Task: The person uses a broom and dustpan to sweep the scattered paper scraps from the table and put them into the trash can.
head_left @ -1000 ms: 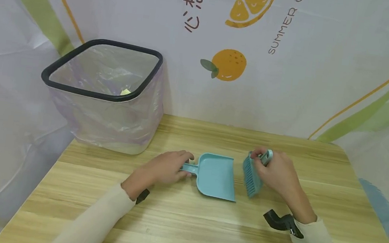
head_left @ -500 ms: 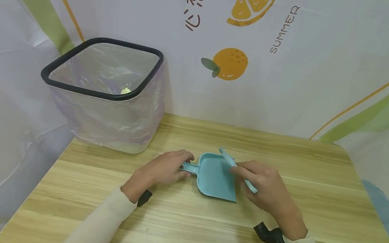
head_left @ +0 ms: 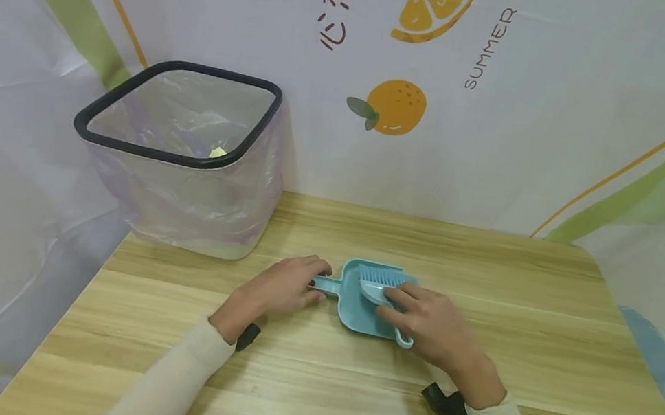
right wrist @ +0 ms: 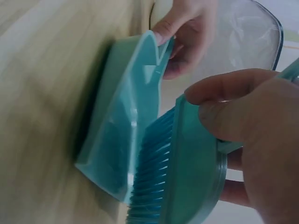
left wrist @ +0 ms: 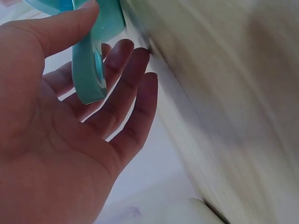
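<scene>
A light blue dustpan (head_left: 356, 316) lies on the wooden table, its open edge facing right. My left hand (head_left: 284, 286) holds its handle; in the left wrist view the thumb lies over the handle (left wrist: 88, 77) and the other fingers spread loosely behind it. A matching hand brush (head_left: 373, 293) is over the pan, gripped by my right hand (head_left: 433, 322) with the fingertips on its body. Its bristles point away toward the back in the head view. In the right wrist view, the bristles (right wrist: 152, 170) overlap the inside of the pan.
A bin (head_left: 201, 209) with a black rim and a clear plastic liner stands at the table's back left. Inside it shows a small yellow piece (head_left: 217, 152). A white printed curtain (head_left: 500, 159) hangs behind the wooden table (head_left: 310, 392) and along both sides.
My right hand has moved left with the brush, from beside the dustpan to over it, and turned the brush so its bristles face the back. The left hand and dustpan stay in place.
</scene>
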Action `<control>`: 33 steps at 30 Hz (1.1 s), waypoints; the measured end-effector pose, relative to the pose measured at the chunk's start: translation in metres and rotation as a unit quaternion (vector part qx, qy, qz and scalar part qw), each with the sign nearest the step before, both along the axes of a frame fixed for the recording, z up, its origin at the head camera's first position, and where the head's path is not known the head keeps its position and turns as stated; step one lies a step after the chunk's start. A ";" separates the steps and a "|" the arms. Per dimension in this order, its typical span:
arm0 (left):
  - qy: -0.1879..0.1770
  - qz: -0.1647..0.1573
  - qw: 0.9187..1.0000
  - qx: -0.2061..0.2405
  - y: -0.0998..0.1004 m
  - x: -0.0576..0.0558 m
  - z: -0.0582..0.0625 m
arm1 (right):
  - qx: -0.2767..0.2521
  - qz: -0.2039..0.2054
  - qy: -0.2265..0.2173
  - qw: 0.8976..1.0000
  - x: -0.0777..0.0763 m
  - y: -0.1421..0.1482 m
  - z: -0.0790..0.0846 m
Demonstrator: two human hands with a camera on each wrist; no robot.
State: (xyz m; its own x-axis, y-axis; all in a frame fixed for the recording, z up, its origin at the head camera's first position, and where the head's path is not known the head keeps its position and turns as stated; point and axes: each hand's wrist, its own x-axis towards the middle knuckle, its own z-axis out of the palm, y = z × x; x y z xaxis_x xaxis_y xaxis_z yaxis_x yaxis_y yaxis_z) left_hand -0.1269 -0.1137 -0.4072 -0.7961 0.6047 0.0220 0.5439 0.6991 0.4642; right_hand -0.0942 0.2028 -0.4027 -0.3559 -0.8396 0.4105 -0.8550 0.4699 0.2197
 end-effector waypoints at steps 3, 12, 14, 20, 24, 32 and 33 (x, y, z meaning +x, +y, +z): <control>0.006 -0.001 1.000 -0.001 -0.001 -0.001 -0.001 | 0.004 -0.001 0.007 1.000 -0.001 -0.002 -0.006; 0.009 -0.003 1.000 0.001 -0.003 -0.002 -0.004 | 0.016 -0.016 0.004 1.000 -0.002 -0.009 -0.018; 0.010 -0.003 1.000 0.001 -0.003 -0.002 -0.004 | 0.018 -0.023 -0.009 1.000 -0.001 -0.010 -0.019; 0.012 -0.006 1.000 0.001 -0.004 -0.002 -0.005 | 0.035 -0.035 -0.037 0.998 0.000 -0.010 -0.021; 0.011 -0.009 1.000 0.002 -0.004 -0.003 -0.004 | 0.039 -0.035 -0.044 0.998 0.001 -0.009 -0.020; 0.005 -0.008 1.000 0.001 -0.005 -0.004 -0.003 | 0.056 -0.045 -0.064 0.995 0.002 -0.010 -0.020; 0.004 -0.008 1.000 0.002 -0.005 -0.004 -0.004 | 0.058 -0.047 -0.068 0.995 0.003 -0.010 -0.019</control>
State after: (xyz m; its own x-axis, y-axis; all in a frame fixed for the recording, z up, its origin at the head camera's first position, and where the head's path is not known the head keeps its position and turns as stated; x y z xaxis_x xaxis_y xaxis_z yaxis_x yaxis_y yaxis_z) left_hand -0.1308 -0.1185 -0.4107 -0.7862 0.6172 0.0317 0.5589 0.6882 0.4626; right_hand -0.0915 0.1923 -0.4220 -0.4808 -0.8386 0.2559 -0.8341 0.5275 0.1615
